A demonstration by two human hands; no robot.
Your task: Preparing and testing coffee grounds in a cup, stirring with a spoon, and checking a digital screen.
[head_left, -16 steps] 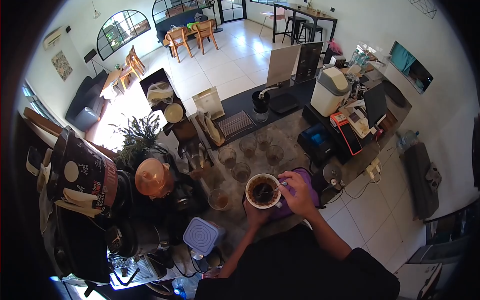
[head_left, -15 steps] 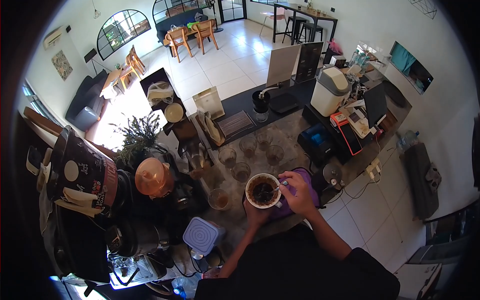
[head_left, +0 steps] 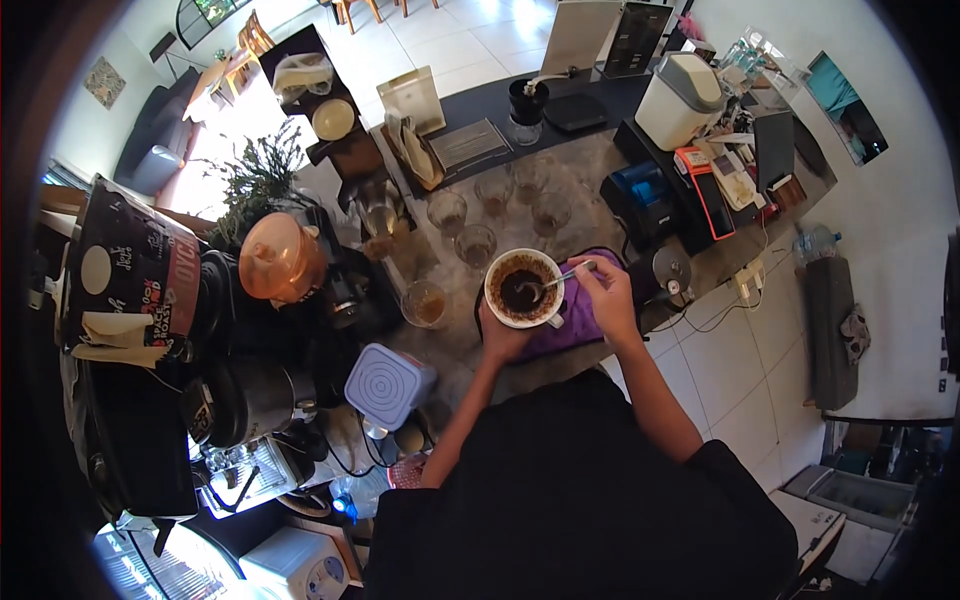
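A white cup (head_left: 491, 306) with dark coffee (head_left: 521, 291) inside and brown grounds clinging to its inner wall is in front of me. My left hand (head_left: 504, 336) is wrapped around the cup's near left side; the cup hides part of its fingers. A metal spoon (head_left: 563, 277) dips into the coffee, its handle pinched between the fingertips of my right hand (head_left: 607, 298). The cup's handle points to the lower right, above a folded purple cloth (head_left: 582, 325) on the counter.
Several clear glasses (head_left: 475, 244) stand just beyond the cup. A glass with brown liquid (head_left: 424, 304) is at the left. A blue-lidded container (head_left: 384, 388), a grinder with an orange hopper (head_left: 277, 258) and a black card printer-like box (head_left: 640, 205) flank the workspace.
The view has tilted down, so the counter things appear higher. My right hand has shifted slightly away from the cup's rim, and more of the spoon shows. Both holds stay the same.
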